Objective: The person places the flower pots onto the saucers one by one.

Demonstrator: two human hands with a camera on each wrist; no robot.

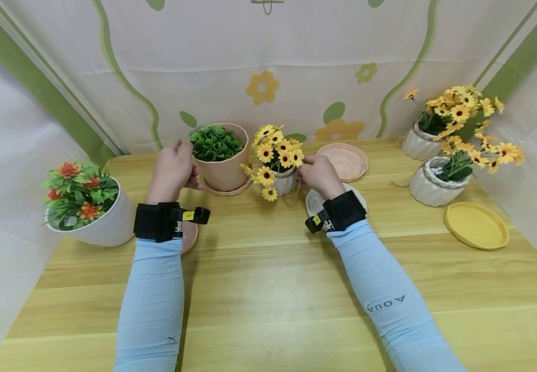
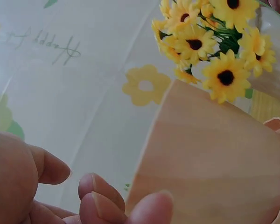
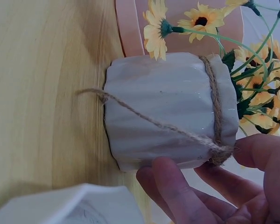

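My left hand [image 1: 173,168] is at the left side of a pink pot [image 1: 224,173] of green leaves [image 1: 217,144], which stands on a pink saucer [image 1: 226,192]. In the left wrist view its fingers are loosely bent around nothing, with fingertips [image 2: 151,207] close to the pot; contact is unclear. To the right stands a small white fluted pot [image 3: 163,112] with yellow flowers [image 1: 273,155] and twine [image 3: 218,98] round its neck. My right hand [image 1: 320,175] is at this pot's right side, fingertips [image 3: 165,170] against or very near its wall and thumb by the twine knot.
A pink saucer [image 1: 359,164] and a white dish [image 1: 312,204] lie near my right hand. Two white pots of yellow flowers [image 1: 419,143] [image 1: 436,188] and a yellow saucer [image 1: 477,226] stand right. A white pot of red flowers [image 1: 115,222] and another pink saucer [image 1: 190,237] are left. A curtain [image 1: 296,46] hangs behind.
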